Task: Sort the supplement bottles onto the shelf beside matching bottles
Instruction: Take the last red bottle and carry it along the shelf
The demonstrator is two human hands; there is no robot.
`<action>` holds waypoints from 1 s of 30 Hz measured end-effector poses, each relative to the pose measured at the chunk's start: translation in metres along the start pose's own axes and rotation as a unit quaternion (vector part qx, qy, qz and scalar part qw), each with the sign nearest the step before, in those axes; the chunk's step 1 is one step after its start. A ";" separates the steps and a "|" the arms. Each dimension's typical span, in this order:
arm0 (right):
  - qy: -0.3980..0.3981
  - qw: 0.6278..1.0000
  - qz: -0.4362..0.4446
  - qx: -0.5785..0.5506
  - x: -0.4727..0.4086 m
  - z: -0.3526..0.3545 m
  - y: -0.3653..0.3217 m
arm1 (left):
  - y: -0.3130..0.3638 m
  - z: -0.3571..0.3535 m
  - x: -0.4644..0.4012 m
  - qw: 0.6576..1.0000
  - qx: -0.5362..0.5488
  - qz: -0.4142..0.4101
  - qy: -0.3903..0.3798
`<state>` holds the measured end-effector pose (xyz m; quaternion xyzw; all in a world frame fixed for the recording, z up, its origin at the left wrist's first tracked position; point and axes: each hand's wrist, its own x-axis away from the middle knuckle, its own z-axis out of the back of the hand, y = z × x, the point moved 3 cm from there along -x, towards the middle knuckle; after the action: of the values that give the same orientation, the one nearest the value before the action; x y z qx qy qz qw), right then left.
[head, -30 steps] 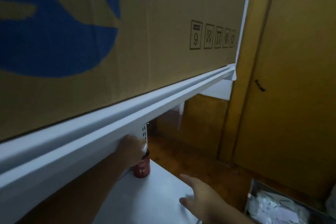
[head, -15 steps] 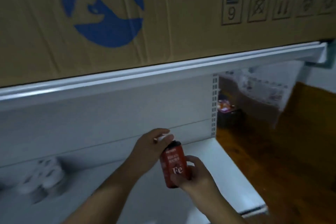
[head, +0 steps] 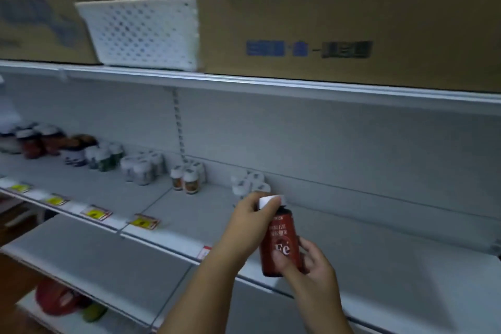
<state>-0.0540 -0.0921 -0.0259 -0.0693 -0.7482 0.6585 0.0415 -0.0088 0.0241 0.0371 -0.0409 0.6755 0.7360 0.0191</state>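
I hold a red supplement bottle [head: 279,241] marked "Fe" upright in front of the white shelf [head: 379,266]. My left hand [head: 253,221] grips its white cap from the left. My right hand [head: 309,266] wraps the lower body from the right. Groups of bottles stand along the shelf's back: white-capped bottles [head: 250,183] just behind my hands, orange-labelled ones [head: 187,179], white ones [head: 142,168], green ones [head: 104,156], and red bottles [head: 35,141] at the far left.
A white perforated basket [head: 146,32] and cardboard boxes [head: 339,22] sit on the upper shelf. Yellow price tags [head: 96,213] line the shelf's front rail. A lower shelf [head: 95,260] juts out beneath, with a red object [head: 57,297] under it.
The view has swung left along the shelf, bringing the rows of bottles into sight. The red bottle, lifted off the shelf by my left hand, is held by both hands.
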 end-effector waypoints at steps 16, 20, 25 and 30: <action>-0.187 0.982 0.001 0.004 0.019 -0.399 0.036 | -0.022 0.406 -0.011 0.987 0.003 0.004 0.158; -0.247 0.969 -0.025 -0.002 0.008 -0.474 0.055 | -0.041 0.479 -0.021 0.978 -0.008 0.012 0.208; -0.293 0.955 -0.045 0.010 -0.040 -0.584 0.083 | -0.060 0.576 -0.072 0.968 -0.007 0.035 0.249; -0.346 0.936 -0.063 0.027 -0.101 -0.697 0.104 | -0.078 0.660 -0.137 0.957 -0.059 0.054 0.278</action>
<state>0.1578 0.5875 -0.0362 0.2111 -0.7012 0.6577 -0.1767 0.1117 0.6920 0.0268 -0.2088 0.6106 0.7340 -0.2118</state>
